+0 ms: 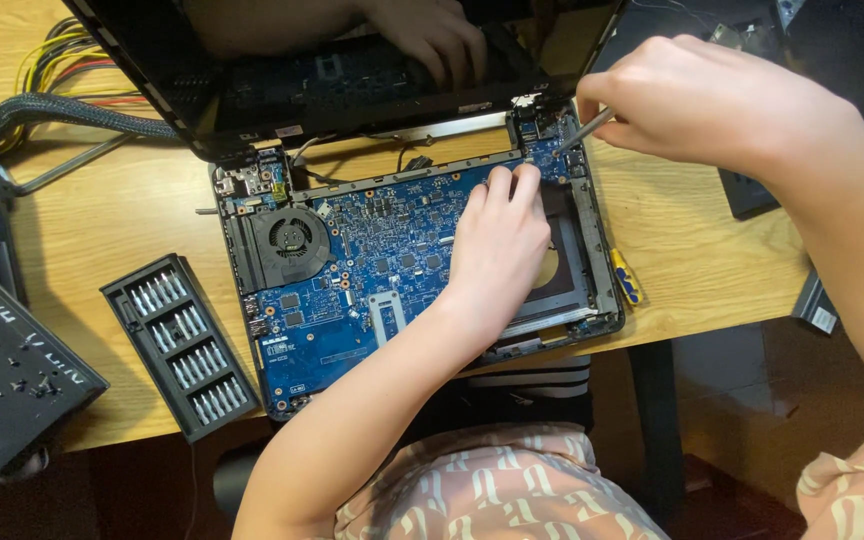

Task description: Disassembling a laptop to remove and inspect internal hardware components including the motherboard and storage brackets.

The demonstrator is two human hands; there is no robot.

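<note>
Right hand [712, 100] is pinched shut on a thin screwdriver [584, 130], shaft slanting down-left from the fingers, tip at the laptop base's [607, 290] far-right corner, by the right hinge. Left hand [497, 250] lies flat on the blue board [352, 250], fingers together and pointing at that same corner, holding nothing; its fingertips are just beside the tip, so both hands meet there. Bit tray [180, 345] sits well apart near the desk's [122, 220] front-left edge.
</note>
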